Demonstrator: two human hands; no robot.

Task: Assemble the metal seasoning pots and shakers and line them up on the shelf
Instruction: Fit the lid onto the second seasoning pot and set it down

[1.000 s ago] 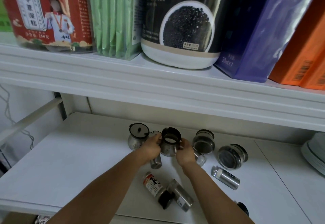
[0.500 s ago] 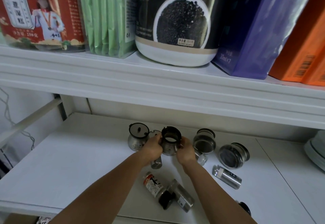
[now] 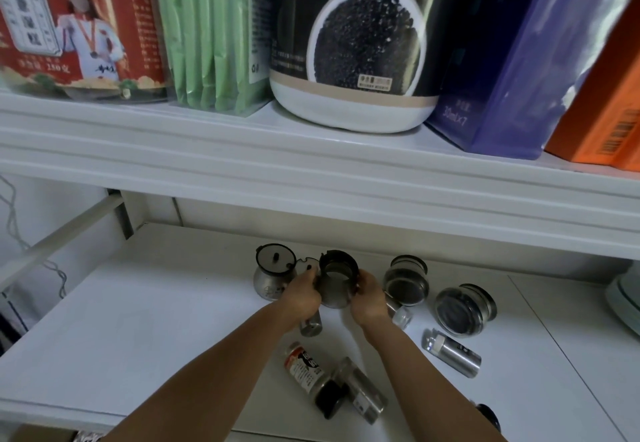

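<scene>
Seasoning pot (image 3: 336,285) between both hands

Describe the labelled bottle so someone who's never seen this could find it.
On the lower white shelf, near its front edge between the forearms, a bottle lies on its side against a metal shaker. Only it has a red and white label and black cap.

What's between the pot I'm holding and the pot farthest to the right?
In the head view, another metal pot sits there, with a small shaker just in front of it, partly hidden by your right hand.
</scene>
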